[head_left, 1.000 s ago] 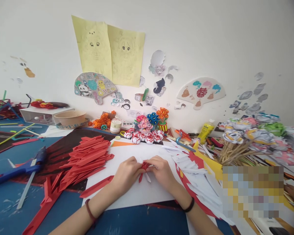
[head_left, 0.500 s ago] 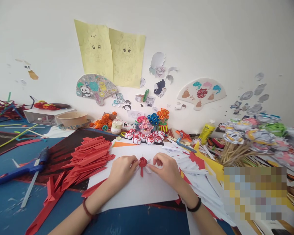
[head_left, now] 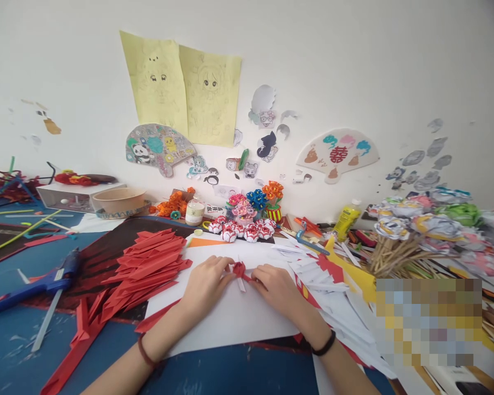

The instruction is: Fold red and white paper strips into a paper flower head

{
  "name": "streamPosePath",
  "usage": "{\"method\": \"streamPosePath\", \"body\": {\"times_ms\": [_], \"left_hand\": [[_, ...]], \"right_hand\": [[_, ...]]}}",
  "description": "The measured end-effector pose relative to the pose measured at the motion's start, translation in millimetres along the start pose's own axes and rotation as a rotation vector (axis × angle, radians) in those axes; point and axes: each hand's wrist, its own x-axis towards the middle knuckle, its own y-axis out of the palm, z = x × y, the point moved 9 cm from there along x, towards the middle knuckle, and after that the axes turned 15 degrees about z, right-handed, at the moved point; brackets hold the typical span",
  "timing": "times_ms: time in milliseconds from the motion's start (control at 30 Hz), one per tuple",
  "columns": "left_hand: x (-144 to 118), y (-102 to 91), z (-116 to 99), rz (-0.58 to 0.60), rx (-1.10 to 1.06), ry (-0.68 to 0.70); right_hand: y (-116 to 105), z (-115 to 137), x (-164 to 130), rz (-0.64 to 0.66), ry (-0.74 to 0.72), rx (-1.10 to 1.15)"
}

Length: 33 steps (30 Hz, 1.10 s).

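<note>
- Here, in the head view, my left hand (head_left: 206, 285) and my right hand (head_left: 275, 288) meet in the middle of the table, over a white sheet (head_left: 230, 323).
- Between them is a small red and white paper piece (head_left: 239, 270); it lies low over the far part of the white sheet, but I cannot tell if it touches the sheet.
- The fingers of my left hand are curled and pinch the left side of the paper piece; the fingertips of my right hand are closed on its right side.
- A white strip hangs down from the piece toward me, between the two hands.
- To the left of the white sheet lies a pile of folded red strips (head_left: 148, 263), just beside my left hand.
- Further left, on the blue table (head_left: 8, 340), lies a blue glue gun (head_left: 33, 282), well apart from my hands.
- To the right of my right hand there is a heap of white paper strips (head_left: 325, 285).
- Far from me, near the wall, stands a row of small red and white paper balls (head_left: 242, 230), and behind them some paper flowers (head_left: 257, 200).
- At the far right lies a bunch of paper roses on sticks (head_left: 415, 230).
</note>
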Motion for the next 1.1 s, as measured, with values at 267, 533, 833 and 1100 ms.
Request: {"method": "streamPosePath", "body": {"times_ms": [267, 533, 833, 1100], "left_hand": [[5, 3.2, -2, 0.028, 0.005, 0.078], [5, 9.3, -7, 0.02, 0.061, 0.061], [-8, -12.7, -27, -0.098, 0.187, 0.207], [-9, 20.9, -49, 0.121, 0.411, 0.386]], "right_hand": [[7, 6, 2, 0.012, -0.08, -0.021], [9, 3, 2, 0.0, -0.05, -0.053], [3, -15, 1, -0.022, 0.101, -0.011], [-1, -15, -1, -0.075, 0.114, 0.096]]}}
